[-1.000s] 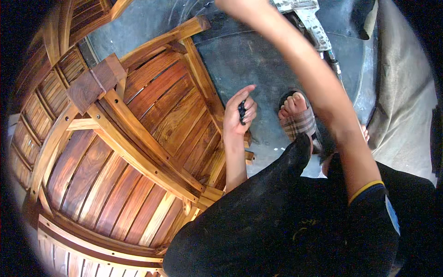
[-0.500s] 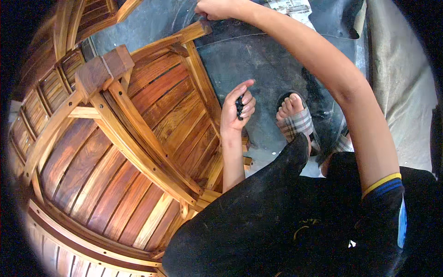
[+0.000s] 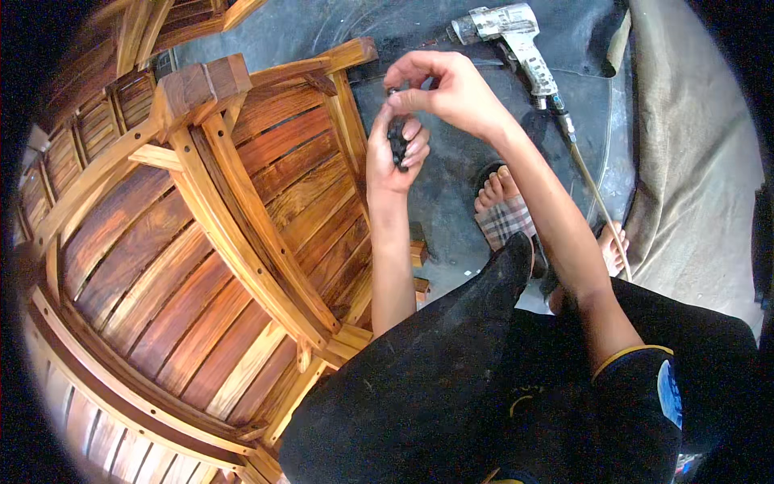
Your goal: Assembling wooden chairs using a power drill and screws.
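My left hand (image 3: pixel 384 165) is raised with its fingers curled round a clump of small black screws (image 3: pixel 397 143). My right hand (image 3: pixel 455 93) meets its fingertips from above, thumb and forefinger pinched together. Whatever sits in that pinch is too small to make out. Just left of both hands lies a slatted wooden chair (image 3: pixel 234 218), tipped over, with dark screw holes along its curved rails. Its nearest part is a wooden leg end (image 3: pixel 352 53), apart from my fingers.
A worn grey-white air drill (image 3: pixel 524 60) lies on the dark floor sheet (image 3: pixel 451 173) at the far right, its hose (image 3: pixel 595 185) running toward my foot. More slatted wooden furniture (image 3: pixel 181 20) stands at the far left. Grey cloth (image 3: pixel 677 161) covers the right side.
My right hand has come back from beyond the chair's leg end to my left hand. My left hand has risen slightly. The air drill, partly hidden before by my arm, now shows fully.
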The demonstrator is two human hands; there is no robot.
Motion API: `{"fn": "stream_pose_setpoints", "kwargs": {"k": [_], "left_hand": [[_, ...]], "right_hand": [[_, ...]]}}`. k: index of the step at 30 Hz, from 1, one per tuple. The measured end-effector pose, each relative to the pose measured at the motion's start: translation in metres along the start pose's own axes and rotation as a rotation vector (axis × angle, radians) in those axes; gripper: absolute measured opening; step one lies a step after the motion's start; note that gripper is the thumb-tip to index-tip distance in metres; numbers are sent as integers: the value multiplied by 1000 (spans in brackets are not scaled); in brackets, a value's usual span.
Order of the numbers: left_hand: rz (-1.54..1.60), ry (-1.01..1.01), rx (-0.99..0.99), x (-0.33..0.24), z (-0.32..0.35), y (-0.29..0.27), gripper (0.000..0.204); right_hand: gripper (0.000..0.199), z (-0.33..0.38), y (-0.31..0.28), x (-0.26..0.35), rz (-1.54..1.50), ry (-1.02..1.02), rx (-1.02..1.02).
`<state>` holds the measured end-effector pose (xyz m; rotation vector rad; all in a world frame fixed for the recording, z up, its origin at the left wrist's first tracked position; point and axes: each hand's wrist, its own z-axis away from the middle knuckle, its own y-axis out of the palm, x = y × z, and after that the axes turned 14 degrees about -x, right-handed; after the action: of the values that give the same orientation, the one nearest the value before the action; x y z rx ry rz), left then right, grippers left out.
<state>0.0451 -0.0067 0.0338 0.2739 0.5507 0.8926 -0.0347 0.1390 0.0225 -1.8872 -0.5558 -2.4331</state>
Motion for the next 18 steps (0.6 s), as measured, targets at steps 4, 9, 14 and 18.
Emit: {"fn": "stream_pose_setpoints", "kwargs": {"k": [4, 9, 14, 18], "left_hand": [[-123, 63, 22, 5, 0, 13, 29], [-75, 20, -12, 22, -3, 10, 27], [-62, -36, 12, 26, -10, 7, 22], [66, -38, 34, 12, -19, -3, 25]], "right_hand": [[27, 8, -7, -8, 308, -243, -114], [22, 18, -15, -13, 509, -432, -138], [27, 24, -26, -9, 588, -378, -151], [40, 11, -62, 0, 870, -240, -640]]}}
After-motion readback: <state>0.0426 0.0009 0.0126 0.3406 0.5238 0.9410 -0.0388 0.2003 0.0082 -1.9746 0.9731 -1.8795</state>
